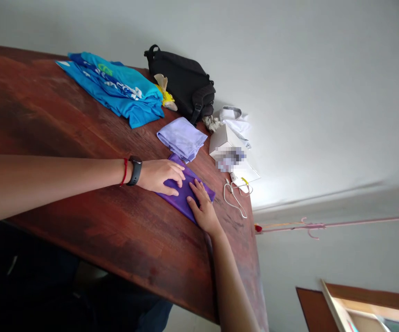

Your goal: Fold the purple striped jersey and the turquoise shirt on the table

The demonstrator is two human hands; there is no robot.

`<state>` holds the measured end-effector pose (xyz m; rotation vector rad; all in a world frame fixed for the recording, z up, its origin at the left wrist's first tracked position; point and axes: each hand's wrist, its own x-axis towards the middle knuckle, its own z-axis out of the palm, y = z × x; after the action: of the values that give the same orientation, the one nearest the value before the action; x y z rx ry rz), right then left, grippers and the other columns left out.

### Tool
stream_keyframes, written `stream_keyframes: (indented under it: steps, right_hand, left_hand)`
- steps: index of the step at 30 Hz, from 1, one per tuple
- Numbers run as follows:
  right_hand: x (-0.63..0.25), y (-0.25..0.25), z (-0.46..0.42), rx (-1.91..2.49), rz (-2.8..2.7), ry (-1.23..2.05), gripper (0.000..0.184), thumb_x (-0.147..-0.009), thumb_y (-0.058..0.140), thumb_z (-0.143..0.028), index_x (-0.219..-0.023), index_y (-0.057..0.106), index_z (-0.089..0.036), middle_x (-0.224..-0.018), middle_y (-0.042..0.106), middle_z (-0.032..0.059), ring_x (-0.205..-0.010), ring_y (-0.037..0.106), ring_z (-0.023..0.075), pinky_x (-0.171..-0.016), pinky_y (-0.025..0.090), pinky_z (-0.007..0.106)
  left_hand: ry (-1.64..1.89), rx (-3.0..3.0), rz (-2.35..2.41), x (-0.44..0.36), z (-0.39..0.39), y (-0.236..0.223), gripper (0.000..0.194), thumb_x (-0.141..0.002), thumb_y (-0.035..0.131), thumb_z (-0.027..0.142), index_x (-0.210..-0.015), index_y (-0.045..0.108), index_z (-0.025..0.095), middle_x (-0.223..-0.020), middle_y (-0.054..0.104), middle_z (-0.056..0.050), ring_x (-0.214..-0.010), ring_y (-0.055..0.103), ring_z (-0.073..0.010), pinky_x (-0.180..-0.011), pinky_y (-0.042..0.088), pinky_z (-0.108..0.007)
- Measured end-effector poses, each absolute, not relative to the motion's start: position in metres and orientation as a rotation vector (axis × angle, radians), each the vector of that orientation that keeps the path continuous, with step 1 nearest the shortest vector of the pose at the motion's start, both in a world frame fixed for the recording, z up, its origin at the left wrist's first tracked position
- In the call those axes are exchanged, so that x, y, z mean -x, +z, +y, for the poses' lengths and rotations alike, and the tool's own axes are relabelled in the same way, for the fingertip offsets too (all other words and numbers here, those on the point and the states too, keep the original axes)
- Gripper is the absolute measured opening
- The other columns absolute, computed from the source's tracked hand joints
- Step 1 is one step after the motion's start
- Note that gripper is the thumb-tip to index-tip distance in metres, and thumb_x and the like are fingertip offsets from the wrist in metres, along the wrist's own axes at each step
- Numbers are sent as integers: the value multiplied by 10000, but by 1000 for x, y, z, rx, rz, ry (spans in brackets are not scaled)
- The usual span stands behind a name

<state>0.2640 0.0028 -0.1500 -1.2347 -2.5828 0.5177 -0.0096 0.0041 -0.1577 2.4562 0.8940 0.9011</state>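
Observation:
A folded purple cloth (184,189) lies flat on the dark reddish-brown wooden table (116,230), under both of my hands. My left hand (163,176), with a black watch and a red string bracelet at the wrist, rests palm down on the cloth's left part, fingers stretched out and thumb apart. On the right part of the same cloth lies my right hand (202,207), its fingers spread flat. Just beyond, touching or nearly touching the purple cloth, sits a folded lavender cloth (182,136).
A bright blue printed garment (123,92) lies at the far left. Against the wall stand a black backpack (182,80), with a yellow item (167,97) beside it, and a white box (222,140). A white cable (234,198) curls near the table's right end.

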Motion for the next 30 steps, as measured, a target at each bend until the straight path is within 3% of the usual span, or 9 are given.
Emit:
stream_keyframes:
  steps: [7,13,18,25,30]
  right_hand:
    - [-264,-149,2,1233,-2569,510,564,-1021,439,-529,-1527,434,-280,-1650,286,42,-1545,187,238,-1261,183,511]
    - [-265,-151,3,1236,-2576,512,561,-1017,450,-531,-1527,433,-298,-1652,282,27,-1546,180,246,-1262,182,518]
    - [-264,-150,2,1259,-2586,518,565,-1022,432,-533,-1551,379,-342,-1669,222,-8,-1550,154,266,-1250,197,555]
    - [-259,-142,1,1198,-2568,547,583,-1016,439,-552,-1543,403,-307,-1650,284,56,-1542,190,278,-1236,205,566]
    - [-265,-148,5,1335,-2575,472,615,-1023,361,-602,-1572,330,-328,-1671,214,29,-1553,121,291,-1232,179,578]
  left_hand:
    - [954,-2271,878,7,5,-160,501,-816,636,633,-924,730,153,-1189,738,-41,-1323,515,-216,-1181,282,-486]
    - [900,-2377,917,6,1,-162,417,-829,726,491,-1103,729,177,-1324,676,-51,-1303,531,-238,-1199,217,-509]
    - [796,-2518,980,6,-5,-156,366,-869,719,440,-1169,729,232,-1401,621,-73,-1334,514,-286,-1178,245,-531]
    - [539,-2681,1030,10,-11,-148,640,-816,730,574,-1370,619,275,-1563,443,-118,-1476,324,-388,-1193,220,-587]
    - [317,-2776,959,-8,-30,-131,788,-847,696,575,-1526,436,272,-1640,291,-122,-1509,245,-380,-1201,269,-539]
